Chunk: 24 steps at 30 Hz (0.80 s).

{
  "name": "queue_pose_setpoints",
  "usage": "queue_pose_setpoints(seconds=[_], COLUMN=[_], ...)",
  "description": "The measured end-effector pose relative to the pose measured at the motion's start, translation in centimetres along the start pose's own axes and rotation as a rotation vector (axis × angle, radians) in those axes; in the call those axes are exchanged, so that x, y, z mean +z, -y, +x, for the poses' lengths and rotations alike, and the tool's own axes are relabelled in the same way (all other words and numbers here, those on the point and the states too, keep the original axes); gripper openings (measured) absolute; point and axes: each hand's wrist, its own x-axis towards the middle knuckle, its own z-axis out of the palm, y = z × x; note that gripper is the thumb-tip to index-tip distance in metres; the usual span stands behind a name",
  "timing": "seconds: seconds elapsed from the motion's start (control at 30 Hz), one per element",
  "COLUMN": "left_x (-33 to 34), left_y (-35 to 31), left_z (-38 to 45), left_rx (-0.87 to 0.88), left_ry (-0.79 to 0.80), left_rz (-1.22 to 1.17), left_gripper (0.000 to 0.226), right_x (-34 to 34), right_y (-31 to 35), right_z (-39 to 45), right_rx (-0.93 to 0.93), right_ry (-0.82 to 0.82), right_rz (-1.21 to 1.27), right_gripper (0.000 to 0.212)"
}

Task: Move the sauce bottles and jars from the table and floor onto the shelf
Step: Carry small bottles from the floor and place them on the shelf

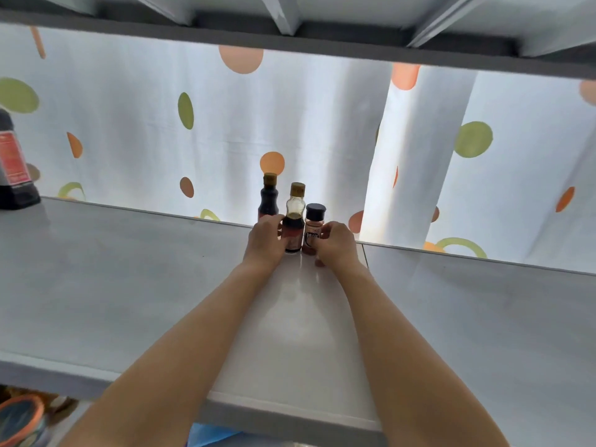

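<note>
Three small containers stand together at the back of the grey shelf [129,285]. A full dark sauce bottle [268,198] with a gold cap is at the left rear. A half-full sauce bottle [295,217] with a gold cap stands in the middle. A spice jar [313,227] with a black lid is on the right. My left hand [266,240] curls round the base of the half-full bottle. My right hand [335,245] curls round the spice jar from the right. Both arms reach forward over the shelf.
A large dark bottle [14,169] with a red label stands at the shelf's far left. A white curtain [225,124] with orange and green dots hangs behind. Another shelf board [290,37] runs overhead. Coloured items [19,417] lie below at the lower left.
</note>
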Motion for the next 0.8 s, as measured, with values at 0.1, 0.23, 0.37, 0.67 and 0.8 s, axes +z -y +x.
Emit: queue_pose_setpoints(seconds=[0.1, 0.23, 0.37, 0.67, 0.8], left_x=[0.7, 1.3, 1.5, 1.9, 1.9], left_y=[0.7, 0.9, 1.1, 1.8, 2.1], left_z=[0.3, 0.9, 1.0, 1.1, 1.4], left_rx=[-0.013, -0.097, -0.04, -0.006, -0.055], left_ry=[-0.042, -0.087, -0.068, -0.007, -0.05], left_rz=[-0.06, -0.034, 0.089, 0.12, 0.075], left_gripper=[0.015, 0.022, 0.005, 0.02, 0.025], right_x=[1.2, 2.0, 3.0, 3.5, 4.3], right_y=[-0.8, -1.8, -2.2, -1.6, -1.7], right_z=[1.2, 2.6, 3.1, 3.6, 3.9], right_rx=[-0.071, -0.073, -0.067, -0.018, -0.027], right_ry=[-0.033, -0.047, -0.093, -0.114, -0.141], right_rz=[-0.105, -0.095, -0.099, -0.115, -0.12], right_gripper=[0.019, 0.023, 0.026, 0.031, 0.029])
